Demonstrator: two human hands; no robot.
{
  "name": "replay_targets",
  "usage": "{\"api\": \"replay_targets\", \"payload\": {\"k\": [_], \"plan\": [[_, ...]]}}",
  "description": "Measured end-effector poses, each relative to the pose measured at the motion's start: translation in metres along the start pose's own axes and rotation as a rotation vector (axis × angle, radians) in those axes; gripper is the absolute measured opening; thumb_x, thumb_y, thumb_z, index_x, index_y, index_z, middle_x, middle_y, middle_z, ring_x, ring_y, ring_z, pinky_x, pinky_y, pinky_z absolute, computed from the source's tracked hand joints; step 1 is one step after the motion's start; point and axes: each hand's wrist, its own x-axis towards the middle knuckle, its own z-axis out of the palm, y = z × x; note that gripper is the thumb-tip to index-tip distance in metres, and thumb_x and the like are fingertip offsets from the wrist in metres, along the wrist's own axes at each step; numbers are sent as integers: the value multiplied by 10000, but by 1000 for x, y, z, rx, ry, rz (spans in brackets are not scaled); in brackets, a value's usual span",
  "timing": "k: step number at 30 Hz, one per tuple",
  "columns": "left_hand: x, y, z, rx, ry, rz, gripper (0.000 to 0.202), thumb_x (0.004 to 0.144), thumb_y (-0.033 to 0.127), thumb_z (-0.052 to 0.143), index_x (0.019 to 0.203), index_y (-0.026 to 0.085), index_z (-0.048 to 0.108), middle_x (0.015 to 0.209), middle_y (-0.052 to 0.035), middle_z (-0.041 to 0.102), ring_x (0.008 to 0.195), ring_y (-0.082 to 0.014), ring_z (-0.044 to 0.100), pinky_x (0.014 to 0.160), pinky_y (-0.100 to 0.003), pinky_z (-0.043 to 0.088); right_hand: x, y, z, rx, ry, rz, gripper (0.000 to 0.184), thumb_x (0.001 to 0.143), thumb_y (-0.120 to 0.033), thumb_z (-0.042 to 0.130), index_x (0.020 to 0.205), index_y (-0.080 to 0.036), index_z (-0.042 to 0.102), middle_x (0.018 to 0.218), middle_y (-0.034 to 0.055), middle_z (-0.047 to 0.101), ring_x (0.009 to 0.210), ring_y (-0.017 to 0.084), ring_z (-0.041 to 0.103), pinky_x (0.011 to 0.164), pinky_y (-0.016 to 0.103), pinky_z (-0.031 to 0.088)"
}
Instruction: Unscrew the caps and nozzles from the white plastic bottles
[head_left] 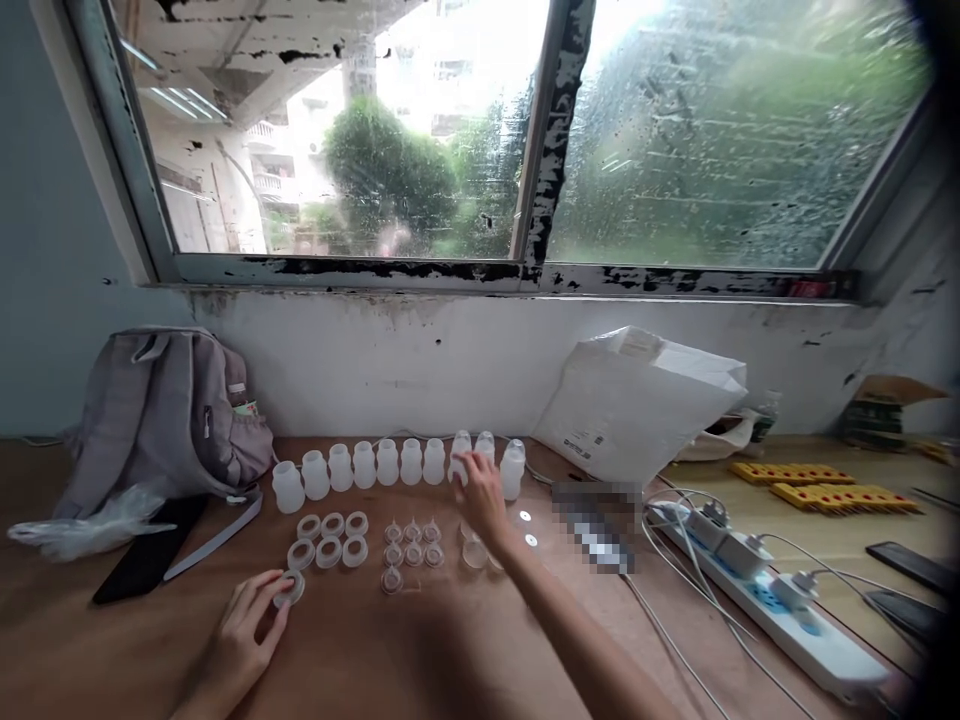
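Observation:
On the left of the table, my left hand [247, 625] has its thumb and fingers around a translucent bottle ring [289, 588], which rests on the surface. Farther back, my right hand [482, 497] closes its fingers at a baby bottle [458, 464] with a clear domed cap; the hand covers part of it. That bottle stands in a row with open, frosted bottles [364, 466] and other capped ones [513, 468]. In front lie more rings [329, 551], several clear nipples [412, 552], and round clear caps [474, 553] partly behind my right forearm.
Two small white discs [528, 528] lie right of my forearm. A grey backpack [172, 410], plastic bag [97, 522] and black flat item [150, 550] are at left. A white sack [637, 400], power strip [780, 600] with cables and yellow trays [840, 495] occupy the right.

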Motion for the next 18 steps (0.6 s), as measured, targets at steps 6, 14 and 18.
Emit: {"api": "replay_targets", "payload": {"k": [6, 14, 18], "plan": [[0, 0, 3, -20, -15, 80, 237, 742, 223, 505, 976, 227, 544, 972, -44, 564, 909, -184, 531, 770, -291, 453, 63, 49, 15, -440, -205, 18, 427, 763, -311, 463, 1176, -207, 425, 1247, 106, 421, 1187, 302, 256, 947, 529, 74], [6, 1, 2, -33, 62, 90, 228, 731, 179, 510, 950, 220, 560, 941, -49, 582, 882, -179, 548, 738, -270, 467, 61, 56, 25, -406, -269, -109, 248, 785, -285, 454, 1007, -178, 478, 881, 74, 618, 953, 231, 487, 968, 513, 30], [11, 13, 2, -80, 48, 79, 215, 730, 171, 511, 931, 226, 564, 938, -49, 577, 889, -175, 542, 726, -254, 470, 69, 51, 10, -331, -249, -90, 267, 771, -326, 475, 1002, -192, 473, 824, 52, 620, 899, 225, 507, 962, 497, 108]]}}
